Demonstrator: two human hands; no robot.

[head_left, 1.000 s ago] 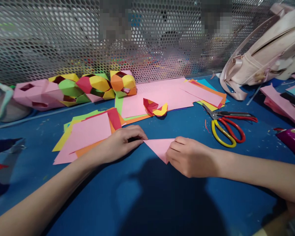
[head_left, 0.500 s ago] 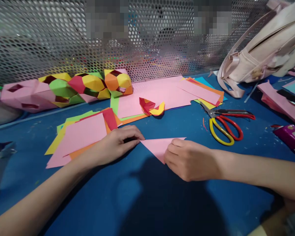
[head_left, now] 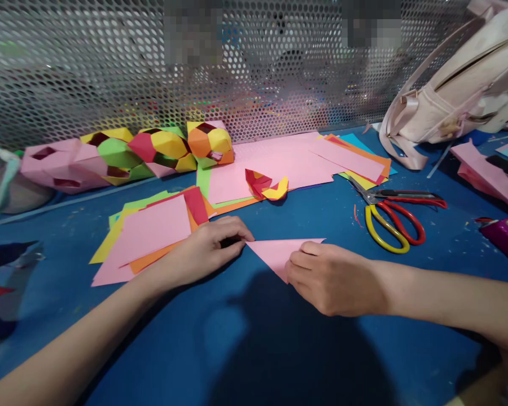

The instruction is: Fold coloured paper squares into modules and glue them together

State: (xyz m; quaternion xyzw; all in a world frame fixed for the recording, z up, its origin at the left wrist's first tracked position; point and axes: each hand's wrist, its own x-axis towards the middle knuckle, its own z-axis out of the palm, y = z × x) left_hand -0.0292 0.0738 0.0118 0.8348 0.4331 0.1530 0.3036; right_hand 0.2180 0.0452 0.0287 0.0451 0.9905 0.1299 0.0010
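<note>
A pink paper folded into a triangle (head_left: 275, 252) lies flat on the blue table (head_left: 254, 338). My left hand (head_left: 207, 248) has its fingers curled and pinches the triangle's left tip against the table. My right hand (head_left: 330, 276) covers the triangle's right part, its fingers closed and pressing on the paper's lower edge. A stack of coloured paper squares (head_left: 152, 228), pink on top, sits just left of my left hand.
Folded paper polyhedra (head_left: 161, 149) line the perforated metal screen (head_left: 110, 67). A small red-and-yellow folded piece (head_left: 267, 185) lies on pink sheets (head_left: 288, 163). Red-and-yellow scissors (head_left: 392, 217) lie right, with a pink bag (head_left: 457, 96) and a magenta stapler (head_left: 506, 237) beyond.
My right hand has slid back along the triangle, uncovering its right corner. My left hand still pins the left tip.
</note>
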